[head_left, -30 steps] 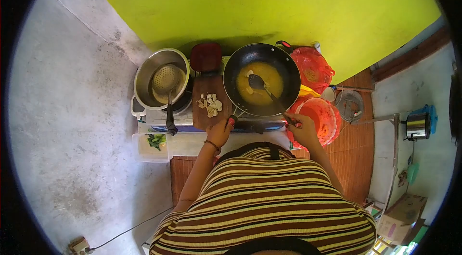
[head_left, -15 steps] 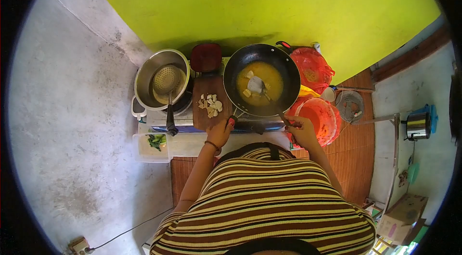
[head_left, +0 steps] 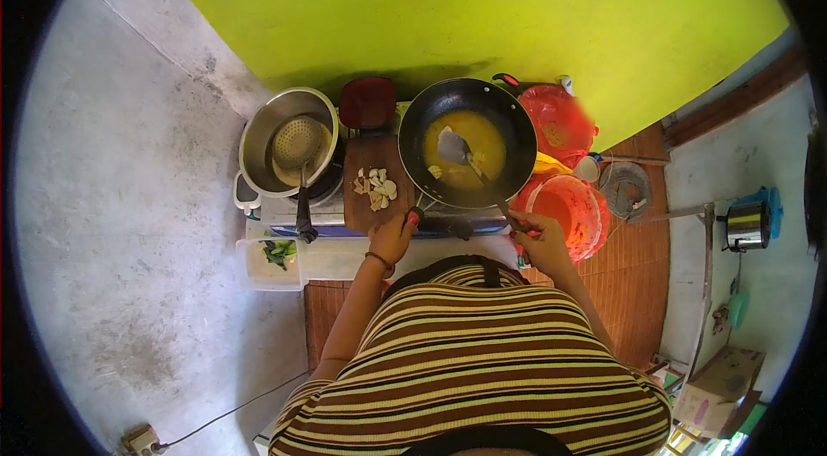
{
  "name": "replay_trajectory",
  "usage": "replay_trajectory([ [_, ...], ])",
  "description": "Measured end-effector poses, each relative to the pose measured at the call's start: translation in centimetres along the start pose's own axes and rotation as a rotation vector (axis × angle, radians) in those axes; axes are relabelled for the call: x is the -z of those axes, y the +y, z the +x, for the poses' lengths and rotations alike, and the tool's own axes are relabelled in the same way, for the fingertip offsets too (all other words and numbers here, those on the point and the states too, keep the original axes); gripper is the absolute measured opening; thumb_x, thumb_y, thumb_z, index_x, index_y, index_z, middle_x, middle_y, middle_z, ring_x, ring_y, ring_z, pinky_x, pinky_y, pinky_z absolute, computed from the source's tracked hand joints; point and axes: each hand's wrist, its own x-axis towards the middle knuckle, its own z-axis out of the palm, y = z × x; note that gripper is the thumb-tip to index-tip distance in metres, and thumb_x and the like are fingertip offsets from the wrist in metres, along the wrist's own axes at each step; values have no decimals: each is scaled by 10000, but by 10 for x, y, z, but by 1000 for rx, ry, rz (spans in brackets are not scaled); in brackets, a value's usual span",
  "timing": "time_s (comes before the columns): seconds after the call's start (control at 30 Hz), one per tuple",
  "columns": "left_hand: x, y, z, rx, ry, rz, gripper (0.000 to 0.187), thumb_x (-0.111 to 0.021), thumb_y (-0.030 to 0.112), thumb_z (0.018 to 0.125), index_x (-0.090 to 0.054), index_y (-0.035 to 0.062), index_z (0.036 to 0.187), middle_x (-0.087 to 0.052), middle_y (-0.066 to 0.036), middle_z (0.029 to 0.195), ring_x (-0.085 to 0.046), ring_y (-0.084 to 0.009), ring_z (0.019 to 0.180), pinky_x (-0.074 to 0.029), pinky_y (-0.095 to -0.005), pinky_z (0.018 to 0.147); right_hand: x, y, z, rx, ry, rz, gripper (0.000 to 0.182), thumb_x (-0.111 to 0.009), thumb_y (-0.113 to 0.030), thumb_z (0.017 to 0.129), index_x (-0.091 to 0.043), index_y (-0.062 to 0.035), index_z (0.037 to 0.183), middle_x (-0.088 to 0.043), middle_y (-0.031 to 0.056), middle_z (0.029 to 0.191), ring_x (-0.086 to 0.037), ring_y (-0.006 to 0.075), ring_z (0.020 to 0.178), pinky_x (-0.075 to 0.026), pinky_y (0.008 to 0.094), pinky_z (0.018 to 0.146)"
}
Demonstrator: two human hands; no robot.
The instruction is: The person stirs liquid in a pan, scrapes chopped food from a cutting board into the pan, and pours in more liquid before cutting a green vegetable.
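My left hand (head_left: 390,238) is closed round the red-and-black handle of a dark wok (head_left: 508,116) on the stove. Yellowish liquid (head_left: 474,124) with a few pale pieces lies in the wok. With my right hand (head_left: 541,241) I grip the dark handle of a spatula (head_left: 452,146), whose grey blade rests in the liquid. Left of the wok, a brown cutting board (head_left: 369,159) bears pale chopped pieces (head_left: 376,187), possibly garlic. A perforated skimmer (head_left: 297,142) with a black handle lies in a steel pot (head_left: 251,146) farther left.
A clear plastic container (head_left: 269,278) with green leaves stands at the lower left. A dark red square dish (head_left: 368,103) sits behind the board. Right of the wok are a red bucket (head_left: 564,210), red plastic bag (head_left: 551,111) and grey basin (head_left: 627,189). A green wall (head_left: 474,8) rises behind.
The spatula blade has shifted slightly left and up in the wok, and the pale pieces have moved around it. My left hand still grips the wok handle.
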Motion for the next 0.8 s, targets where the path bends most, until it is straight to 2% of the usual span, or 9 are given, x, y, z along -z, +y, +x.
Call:
replay_trajectory([
  [0.1,1,1,0,17,-4,-18,357,-375,409,938,-540,111,1043,-675,-76,959,-596,-336,961,-316,-522,890,-1,1,1,31,4,-23,389,-617,-9,754,-616,-38,1142,-629,77,767,-477,78,433,-390,235,404],
  [0.2,-2,1,0,35,16,-53,344,-385,403,924,-543,110,1013,-673,-87,946,-594,-339,965,-263,-551,934,-2,-11,-3,-36,-32,-82,401,-633,-31,744,-618,-54,1143,-662,91,833,-548,106,535,-451,258,497],
  [0.3,-4,0,1,34,36,-36,338,-384,403,926,-542,115,1003,-673,-90,940,-596,-342,953,-265,-549,930,-2,4,2,95,-71,-234,418,-647,-65,736,-612,-65,1153,-676,117,956,-611,158,697,-490,292,642],
  [0.4,-7,-5,3,17,9,-90,335,-388,409,924,-541,119,992,-672,-98,934,-597,-343,945,-269,-545,926,-6,2,2,62,-80,-294,421,-646,-84,734,-608,-69,1153,-650,136,1056,-633,220,857,-488,322,760],
  [0.5,-7,-6,4,7,8,-117,332,-396,411,922,-541,120,984,-671,-107,929,-598,-342,942,-275,-538,922,-12,4,2,173,-25,-350,401,-630,-78,742,-614,-69,1142,-642,158,1054,-640,267,877,-495,335,766],
  [0.6,-7,-5,3,6,22,-120,330,-401,411,919,-545,119,977,-670,-109,922,-598,-341,941,-284,-530,918,-14,-4,-1,160,11,-354,394,-623,-74,744,-617,-72,1138,-645,162,1044,-640,287,895,-499,337,773],
  [0.8,-10,-9,4,-3,29,-114,331,-404,408,918,-552,117,969,-668,-104,919,-599,-339,944,-294,-522,914,-1,16,12,287,159,-295,384,-597,-46,749,-610,-32,1132,-652,198,975,-653,282,845,-504,347,762],
])
